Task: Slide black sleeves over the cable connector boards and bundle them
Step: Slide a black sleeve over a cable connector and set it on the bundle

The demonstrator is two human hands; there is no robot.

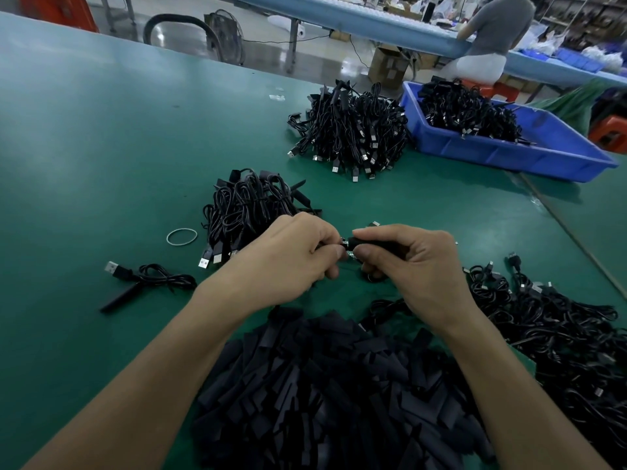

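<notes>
We are looking down on a green work table [101, 147] with both hands meeting just above it, near the middle of the view.

- The left hand [288, 256] is curling its fingers inward, and thumb and forefinger are pinching the end of a connector board [347, 250]. Only a small glinting tip of it is showing between the two hands.
- The right hand [417, 266] is gripping a black sleeve [369, 244] between thumb and curled fingers, with the sleeve's open mouth pointing left and touching the board tip. We cannot tell how far the board is sitting inside.
- A large pile of loose sleeves [322, 385] is lying directly below the forearms, at the near edge.
- A tangled heap of unsleeved cables [559, 334] is spreading along the right side, just beside the sleeve pile.
- A tied cable bundle [247, 205] is resting just beyond the left hand, with its USB plugs pointing toward us.
- A pale rubber band [182, 237] is lying flat, just left of that bundle.
- A single sleeved cable [146, 276] is lying apart at the left, plug at one end and sleeve at the other.
- A bigger heap of bundles [353, 130] is sitting farther back, touching a blue plastic bin [509, 154] that is holding more black cables.
- Beyond the table a seated person [492, 28] is facing away at a long bench. A floor fan [225, 32] and a cardboard box [386, 67] are standing on the floor.
</notes>
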